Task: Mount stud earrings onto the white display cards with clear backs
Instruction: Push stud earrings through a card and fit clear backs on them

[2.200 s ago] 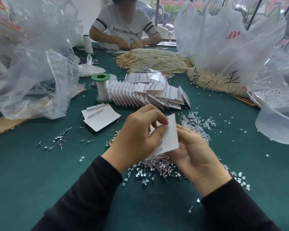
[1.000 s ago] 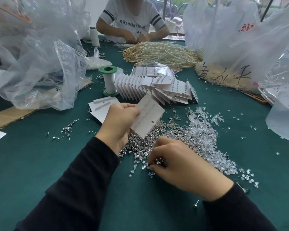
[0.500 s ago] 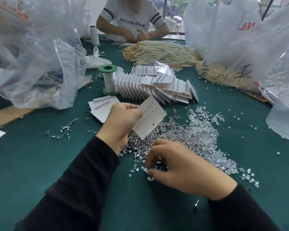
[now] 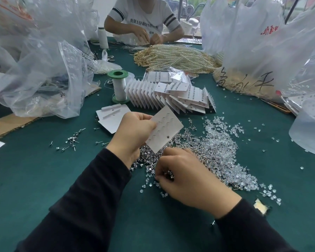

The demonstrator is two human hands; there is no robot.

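My left hand [image 4: 133,135] grips a white display card [image 4: 165,130] by its left edge and holds it tilted above the table; one stud shows near the card's lower right. My right hand [image 4: 187,179] rests knuckles-up on the pile of silver stud earrings [image 4: 149,159], fingertips pinched together among the studs at its left side. Whether a stud is held is hidden by the fingers. A heap of clear earring backs [image 4: 224,151] lies just right of the studs.
Filled cards [image 4: 171,96] lie fanned in a row behind, beside a green-capped thread spool [image 4: 119,84]. Blank cards [image 4: 111,117] lie at left. Pearl strands [image 4: 175,57], plastic bags [image 4: 44,70] and a clear tub [image 4: 309,131] ring the green table. Another person works opposite.
Both hands held the card together earlier. My right hand then dropped to the stud pile and keeps picking there, while my left hand holds the card up, almost still.
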